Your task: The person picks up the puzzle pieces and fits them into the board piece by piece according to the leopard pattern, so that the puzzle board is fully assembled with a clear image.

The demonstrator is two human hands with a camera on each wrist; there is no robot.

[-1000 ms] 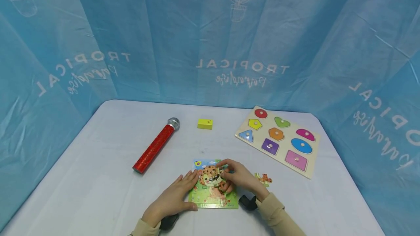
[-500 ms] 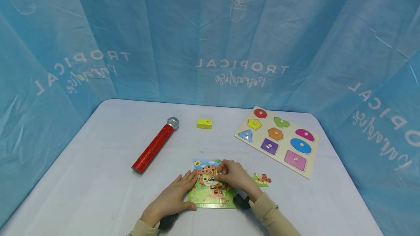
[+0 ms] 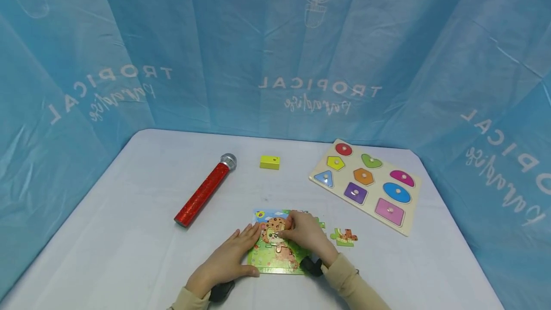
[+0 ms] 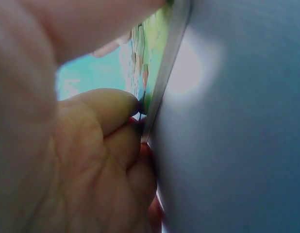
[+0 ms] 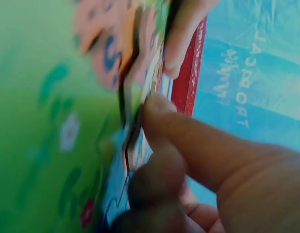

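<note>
A jigsaw puzzle board [image 3: 268, 258] with a spotted animal on green grass lies near the front of the table. My left hand [image 3: 232, 255] rests flat at its left side, fingers extended, the fingertips at the board's edge [image 4: 162, 80] in the left wrist view. Over the upper right part of the picture, my right hand [image 3: 306, 233] pinches a puzzle piece [image 3: 274, 239] with thumb and index finger, low over the animal's face. The right hand hides much of the board's right side. To its right lie loose joined puzzle pieces [image 3: 346, 238].
A red microphone [image 3: 202, 195] lies at the left, and a small yellow block [image 3: 269, 162] sits toward the back. At the back right is a shape board [image 3: 374, 200] with knobbed coloured pieces. A blue curtain [image 3: 232, 51] surrounds the table.
My right hand has moved slightly left, bringing the pinched piece lower over the animal's face. More of the loose pieces on the right now shows. The left hand stays where it was.
</note>
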